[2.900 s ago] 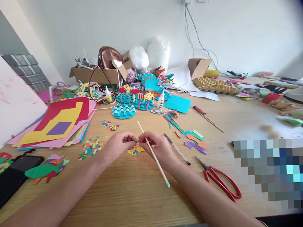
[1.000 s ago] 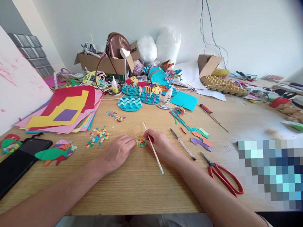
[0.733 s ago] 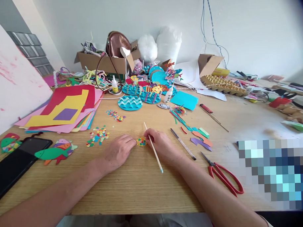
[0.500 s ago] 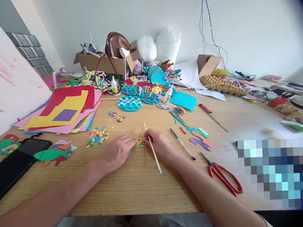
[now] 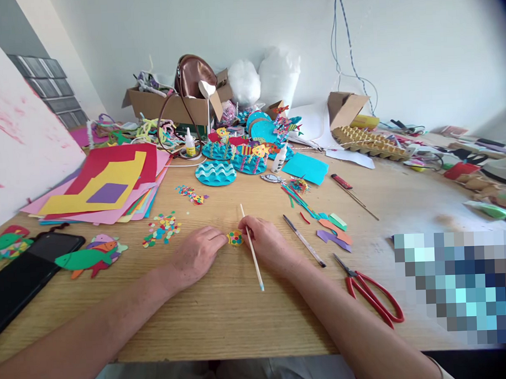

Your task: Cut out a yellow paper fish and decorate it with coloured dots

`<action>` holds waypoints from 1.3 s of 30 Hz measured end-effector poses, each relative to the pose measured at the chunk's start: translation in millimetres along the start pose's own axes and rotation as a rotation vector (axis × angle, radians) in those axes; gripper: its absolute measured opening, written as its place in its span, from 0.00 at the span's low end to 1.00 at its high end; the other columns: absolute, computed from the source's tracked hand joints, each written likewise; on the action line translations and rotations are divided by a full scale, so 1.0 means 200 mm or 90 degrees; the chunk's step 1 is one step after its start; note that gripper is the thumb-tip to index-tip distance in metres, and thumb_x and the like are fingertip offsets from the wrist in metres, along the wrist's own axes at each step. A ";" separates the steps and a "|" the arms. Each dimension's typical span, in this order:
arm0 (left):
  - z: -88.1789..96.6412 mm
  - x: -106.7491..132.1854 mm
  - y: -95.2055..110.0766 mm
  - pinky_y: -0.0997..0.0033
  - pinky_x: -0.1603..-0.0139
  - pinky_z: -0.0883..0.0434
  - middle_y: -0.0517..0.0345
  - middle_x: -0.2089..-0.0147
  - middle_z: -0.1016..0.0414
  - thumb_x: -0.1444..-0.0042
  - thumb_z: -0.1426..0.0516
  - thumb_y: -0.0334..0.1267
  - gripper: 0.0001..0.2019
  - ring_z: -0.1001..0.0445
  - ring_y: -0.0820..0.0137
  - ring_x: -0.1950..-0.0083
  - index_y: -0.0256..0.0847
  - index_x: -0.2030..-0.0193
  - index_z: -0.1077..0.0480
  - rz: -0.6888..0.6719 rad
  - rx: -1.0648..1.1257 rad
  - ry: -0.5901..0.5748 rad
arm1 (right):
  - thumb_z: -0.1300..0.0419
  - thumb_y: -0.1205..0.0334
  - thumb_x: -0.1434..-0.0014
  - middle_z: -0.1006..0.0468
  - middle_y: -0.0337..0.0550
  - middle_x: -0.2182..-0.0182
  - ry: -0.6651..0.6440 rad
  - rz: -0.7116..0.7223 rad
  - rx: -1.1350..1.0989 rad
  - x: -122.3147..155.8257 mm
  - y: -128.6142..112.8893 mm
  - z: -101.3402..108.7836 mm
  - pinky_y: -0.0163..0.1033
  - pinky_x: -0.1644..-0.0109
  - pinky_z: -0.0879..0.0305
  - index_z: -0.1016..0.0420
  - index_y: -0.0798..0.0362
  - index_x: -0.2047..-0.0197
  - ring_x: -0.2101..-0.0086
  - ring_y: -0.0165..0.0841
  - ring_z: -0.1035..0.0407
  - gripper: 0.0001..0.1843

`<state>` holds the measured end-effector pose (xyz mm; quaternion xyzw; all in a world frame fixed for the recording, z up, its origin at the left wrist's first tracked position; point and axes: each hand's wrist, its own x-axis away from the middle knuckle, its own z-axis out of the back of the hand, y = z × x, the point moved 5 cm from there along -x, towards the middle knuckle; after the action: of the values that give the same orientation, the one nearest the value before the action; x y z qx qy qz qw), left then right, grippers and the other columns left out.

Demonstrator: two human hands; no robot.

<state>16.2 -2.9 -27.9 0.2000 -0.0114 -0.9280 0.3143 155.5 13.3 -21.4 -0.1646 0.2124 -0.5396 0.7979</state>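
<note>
A small yellow paper fish (image 5: 235, 238) covered with coloured dots lies flat on the table between my hands. My left hand (image 5: 201, 247) rests on the tabletop, its closed fingertips at the fish's left edge. My right hand (image 5: 261, 242) grips a thin pale stick (image 5: 256, 261) with a bluish tip pointing toward me. Its fingertips are at the fish's right side and partly cover it; whether they touch it I cannot tell. Left of my left hand is a scatter of coloured paper dots (image 5: 161, 230). To the right lie a pen (image 5: 303, 240) and red-handled scissors (image 5: 370, 290).
Coloured paper sheets (image 5: 95, 189) are stacked at the left, behind a black phone (image 5: 36, 274) and cut-out fish (image 5: 91, 255). Blue wavy craft bases (image 5: 216, 173), glue bottles (image 5: 279, 158) and a cardboard box (image 5: 150, 107) stand at the back. Paper scraps (image 5: 333, 236) lie at the right.
The lower end of the stick has swung slightly to the left in my right hand. Both hands otherwise stay about where they were, beside the fish.
</note>
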 end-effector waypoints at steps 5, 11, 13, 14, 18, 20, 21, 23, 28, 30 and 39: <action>-0.01 0.00 -0.01 0.66 0.58 0.30 0.52 0.63 0.27 0.46 0.55 0.21 0.13 0.30 0.65 0.60 0.36 0.64 0.32 0.008 -0.004 -0.009 | 0.48 0.75 0.47 0.27 0.42 0.72 0.010 0.016 0.015 0.00 0.00 0.00 0.32 0.69 0.45 0.32 0.54 0.65 0.71 0.30 0.36 0.09; 0.00 0.00 0.00 0.65 0.58 0.30 0.51 0.62 0.27 0.46 0.55 0.21 0.13 0.30 0.65 0.60 0.36 0.64 0.32 0.006 0.003 -0.015 | 0.47 0.74 0.47 0.26 0.42 0.71 0.015 0.021 0.013 0.00 0.00 -0.01 0.32 0.68 0.44 0.31 0.54 0.65 0.71 0.30 0.35 0.09; 0.00 0.00 0.00 0.66 0.58 0.29 0.51 0.62 0.27 0.46 0.55 0.21 0.14 0.29 0.66 0.60 0.36 0.63 0.31 0.006 0.006 -0.013 | 0.47 0.73 0.46 0.25 0.43 0.71 0.038 0.016 0.000 0.00 0.01 0.02 0.32 0.68 0.43 0.30 0.54 0.65 0.71 0.30 0.34 0.08; 0.01 0.00 0.00 0.66 0.58 0.29 0.51 0.62 0.26 0.46 0.55 0.21 0.14 0.29 0.66 0.59 0.36 0.62 0.31 0.006 0.007 -0.010 | 0.48 0.72 0.46 0.25 0.43 0.71 0.059 0.014 -0.015 0.00 0.01 0.04 0.33 0.68 0.42 0.30 0.54 0.65 0.71 0.30 0.34 0.08; 0.02 0.00 0.00 0.66 0.58 0.29 0.51 0.62 0.25 0.46 0.55 0.21 0.14 0.28 0.66 0.59 0.35 0.62 0.31 0.006 0.007 0.005 | 0.51 0.67 0.41 0.24 0.41 0.73 0.179 0.021 -0.151 0.02 0.03 0.17 0.33 0.67 0.39 0.29 0.54 0.60 0.71 0.29 0.32 0.10; 0.02 0.00 0.00 0.66 0.58 0.29 0.50 0.62 0.25 0.45 0.55 0.21 0.14 0.28 0.66 0.59 0.35 0.62 0.31 0.006 0.010 0.008 | 0.52 0.63 0.39 0.24 0.42 0.73 0.221 0.037 -0.224 0.04 0.05 0.22 0.32 0.68 0.38 0.28 0.55 0.63 0.73 0.28 0.32 0.12; 0.02 0.00 0.00 0.66 0.58 0.29 0.50 0.62 0.25 0.45 0.55 0.21 0.14 0.28 0.66 0.60 0.35 0.62 0.31 0.006 0.013 0.009 | 0.52 0.61 0.39 0.24 0.42 0.72 0.226 0.043 -0.244 0.04 0.05 0.23 0.32 0.69 0.38 0.28 0.55 0.66 0.73 0.28 0.32 0.13; 0.02 0.00 0.00 0.66 0.58 0.29 0.50 0.62 0.25 0.45 0.55 0.21 0.13 0.28 0.66 0.59 0.35 0.62 0.31 0.005 0.020 0.012 | 0.52 0.59 0.38 0.24 0.44 0.70 0.208 0.053 -0.250 0.05 0.05 0.23 0.32 0.69 0.37 0.29 0.55 0.73 0.74 0.27 0.32 0.17; 0.02 0.00 0.00 0.65 0.58 0.29 0.50 0.62 0.25 0.45 0.54 0.22 0.13 0.28 0.66 0.59 0.35 0.62 0.31 0.012 0.027 0.004 | 0.54 0.60 0.38 0.25 0.41 0.74 0.118 0.071 -0.175 0.06 -0.01 0.19 0.31 0.69 0.39 0.34 0.54 0.77 0.75 0.27 0.33 0.18; 0.02 0.00 0.00 0.65 0.57 0.29 0.50 0.61 0.25 0.45 0.55 0.22 0.13 0.28 0.66 0.59 0.35 0.62 0.31 0.014 0.030 0.001 | 0.55 0.61 0.38 0.26 0.41 0.77 0.095 0.072 -0.159 0.06 -0.03 0.19 0.31 0.69 0.40 0.35 0.53 0.78 0.75 0.27 0.33 0.18; 0.02 0.00 0.00 0.65 0.58 0.30 0.50 0.61 0.26 0.45 0.54 0.23 0.12 0.29 0.66 0.59 0.36 0.64 0.31 0.019 0.030 -0.013 | 0.55 0.61 0.37 0.27 0.39 0.77 0.070 0.077 -0.119 0.04 -0.02 0.14 0.31 0.69 0.42 0.36 0.53 0.76 0.76 0.27 0.34 0.17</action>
<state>15.4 -3.8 -24.6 0.1978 -0.0396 -0.9245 0.3233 169.1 4.4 2.9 -0.1955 0.3150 -0.4764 0.7973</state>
